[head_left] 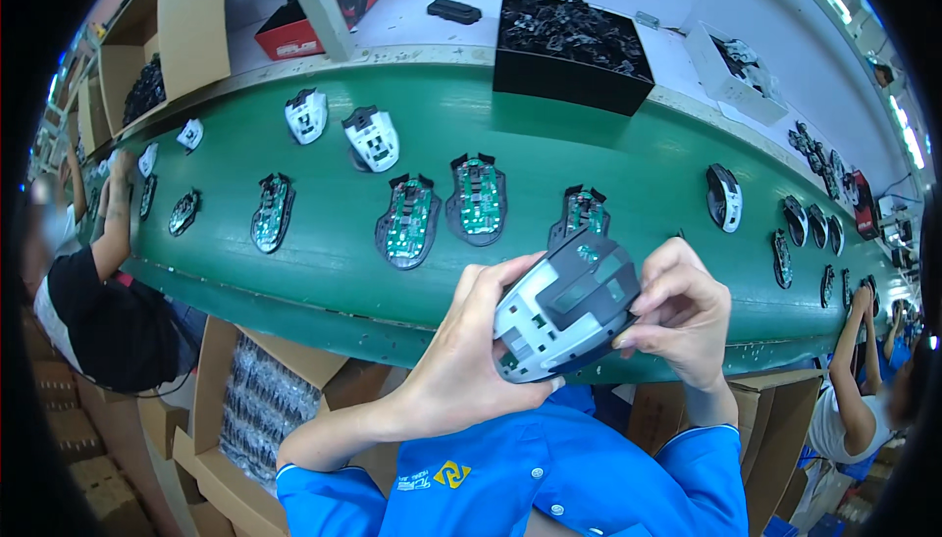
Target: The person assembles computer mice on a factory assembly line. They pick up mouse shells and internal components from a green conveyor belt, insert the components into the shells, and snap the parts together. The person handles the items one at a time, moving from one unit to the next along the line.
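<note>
Low over the near edge of the green work surface (324, 287), my left hand (456, 346) grips a partly assembled computer mouse (564, 306) with white and dark grey shell parts. It is tilted, and my fingers wrap round its left side. At its right edge, the thumb and fingers of my right hand (684, 316) are pinched together against the shell; any small part between them is hidden. Just beyond lies a mouse base with a green circuit board (586, 205), partly covered by the held mouse. Two similar bases (408, 228) (478, 204) lie to its left.
White-and-black mouse shells (373, 140) and more bases (272, 213) lie along the surface. At the back stand a black box (569, 86) of dark parts and a white box (736, 71). Co-workers (98, 282) sit on both sides. An open carton (260, 409) stands below left.
</note>
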A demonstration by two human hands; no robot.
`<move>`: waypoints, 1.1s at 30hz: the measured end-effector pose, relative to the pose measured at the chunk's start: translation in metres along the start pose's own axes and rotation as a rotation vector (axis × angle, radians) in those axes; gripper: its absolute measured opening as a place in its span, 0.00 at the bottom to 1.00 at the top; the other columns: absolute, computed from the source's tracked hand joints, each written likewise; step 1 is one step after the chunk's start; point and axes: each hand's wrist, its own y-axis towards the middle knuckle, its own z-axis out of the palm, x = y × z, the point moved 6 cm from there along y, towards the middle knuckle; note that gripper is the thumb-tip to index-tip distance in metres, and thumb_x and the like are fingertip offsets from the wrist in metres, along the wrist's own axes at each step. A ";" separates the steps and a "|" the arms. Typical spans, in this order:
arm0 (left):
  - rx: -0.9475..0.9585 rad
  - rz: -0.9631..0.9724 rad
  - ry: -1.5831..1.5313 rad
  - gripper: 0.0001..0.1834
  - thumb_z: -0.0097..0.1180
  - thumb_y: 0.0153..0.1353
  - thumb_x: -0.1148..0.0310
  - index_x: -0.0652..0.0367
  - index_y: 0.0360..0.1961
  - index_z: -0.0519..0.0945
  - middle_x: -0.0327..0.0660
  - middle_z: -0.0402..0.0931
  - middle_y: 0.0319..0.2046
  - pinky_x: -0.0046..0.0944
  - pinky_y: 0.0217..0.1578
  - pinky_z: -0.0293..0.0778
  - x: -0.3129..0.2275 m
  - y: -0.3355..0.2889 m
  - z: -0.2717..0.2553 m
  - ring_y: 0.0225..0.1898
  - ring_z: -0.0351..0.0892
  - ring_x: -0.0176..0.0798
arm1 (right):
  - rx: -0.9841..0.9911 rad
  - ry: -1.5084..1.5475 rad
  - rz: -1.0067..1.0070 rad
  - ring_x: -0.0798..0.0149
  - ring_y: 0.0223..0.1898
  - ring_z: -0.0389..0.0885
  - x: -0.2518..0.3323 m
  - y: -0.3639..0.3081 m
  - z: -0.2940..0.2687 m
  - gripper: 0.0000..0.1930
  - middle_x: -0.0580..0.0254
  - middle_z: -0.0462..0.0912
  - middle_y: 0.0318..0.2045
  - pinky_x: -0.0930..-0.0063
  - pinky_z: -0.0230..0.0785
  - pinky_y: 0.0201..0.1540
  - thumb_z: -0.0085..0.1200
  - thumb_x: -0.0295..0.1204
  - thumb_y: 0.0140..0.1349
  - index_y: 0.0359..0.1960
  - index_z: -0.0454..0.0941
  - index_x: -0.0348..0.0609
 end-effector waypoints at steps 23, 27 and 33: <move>-0.119 0.418 0.353 0.48 0.76 0.30 0.61 0.69 0.55 0.68 0.54 0.73 0.47 0.39 0.43 0.76 -0.022 -0.006 -0.007 0.46 0.78 0.48 | 0.404 0.389 0.136 0.55 0.62 0.64 -0.034 0.022 0.018 0.52 0.46 0.64 0.61 0.58 0.60 0.62 0.77 0.28 0.27 0.60 0.60 0.38; -0.149 0.512 0.429 0.45 0.76 0.31 0.57 0.70 0.52 0.72 0.55 0.76 0.46 0.38 0.41 0.78 -0.031 -0.008 -0.015 0.46 0.80 0.48 | 0.390 0.440 0.031 0.53 0.59 0.68 -0.042 0.020 0.021 0.53 0.43 0.68 0.57 0.58 0.61 0.61 0.79 0.32 0.25 0.58 0.61 0.37; -0.135 0.469 0.353 0.45 0.77 0.30 0.58 0.71 0.50 0.73 0.56 0.76 0.45 0.37 0.42 0.78 -0.035 -0.010 -0.024 0.45 0.80 0.48 | 0.227 0.482 0.195 0.55 0.57 0.71 -0.040 0.018 0.028 0.52 0.45 0.73 0.54 0.60 0.62 0.61 0.80 0.35 0.20 0.55 0.65 0.38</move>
